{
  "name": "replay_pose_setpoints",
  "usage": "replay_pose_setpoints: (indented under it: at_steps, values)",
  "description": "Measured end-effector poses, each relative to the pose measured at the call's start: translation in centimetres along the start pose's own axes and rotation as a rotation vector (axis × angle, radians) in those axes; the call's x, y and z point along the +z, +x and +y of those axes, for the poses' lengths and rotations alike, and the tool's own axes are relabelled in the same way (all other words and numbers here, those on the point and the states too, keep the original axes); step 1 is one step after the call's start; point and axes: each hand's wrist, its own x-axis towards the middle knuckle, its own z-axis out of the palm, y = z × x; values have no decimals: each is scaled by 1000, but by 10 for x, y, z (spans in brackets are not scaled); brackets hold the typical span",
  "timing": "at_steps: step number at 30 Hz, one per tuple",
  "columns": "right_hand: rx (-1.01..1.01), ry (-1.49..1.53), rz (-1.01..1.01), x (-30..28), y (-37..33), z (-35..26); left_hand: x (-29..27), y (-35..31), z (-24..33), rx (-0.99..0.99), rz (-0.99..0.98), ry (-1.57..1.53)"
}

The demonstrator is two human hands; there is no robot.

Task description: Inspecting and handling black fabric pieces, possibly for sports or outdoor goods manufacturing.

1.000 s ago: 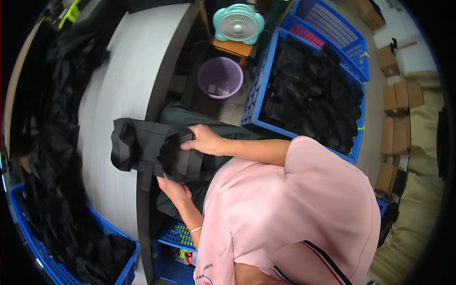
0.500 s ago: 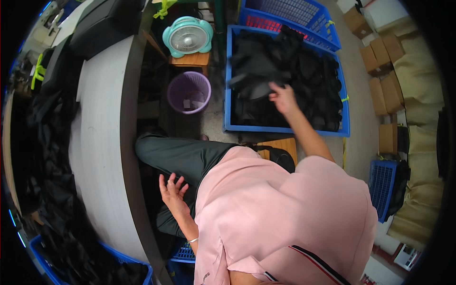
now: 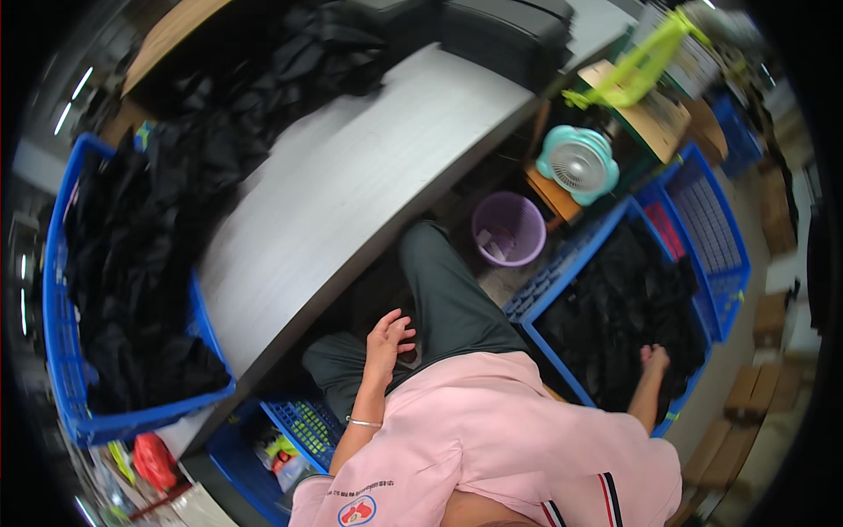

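Black crumpled fabric [image 3: 606,307] in latticed blue crate [image 3: 560,274], right hand [image 3: 653,358] above, grip unclear, left hand [image 3: 385,344] loosely spread

One bare left hand [image 3: 389,339], one bare right hand [image 3: 653,357]; two heaps of limp black fabric [image 3: 615,303]; one pale grey flat worktop [image 3: 351,202]; one teal flower-shaped plastic fan [image 3: 579,164]; one purple round plastic basket [image 3: 514,209]. At least four blue slatted plastic crates [image 3: 56,290] and four brown cardboard boxes [image 3: 745,389], both counts unsure toward the dim, bent rim.
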Motion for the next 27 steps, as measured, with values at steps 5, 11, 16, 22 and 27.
replay_pose_setpoints:
  at_steps: [5,11,16,22,27]
  values:
    - [-273,-423,-844,175,-228,75,-15,-4,14,216,161,-65]
    - [-1480,-248,-1366,307,-534,47,-57,-9,42,426,434,-126]
    - [-2016,-148,-1257,414,-669,26,-81,-18,46,417,542,-163]
    - [-2202,-687,-987,549,-720,40,-75,-15,47,404,488,-211]
    - [-2156,-325,-1568,507,-723,75,-62,-8,65,452,378,-241]
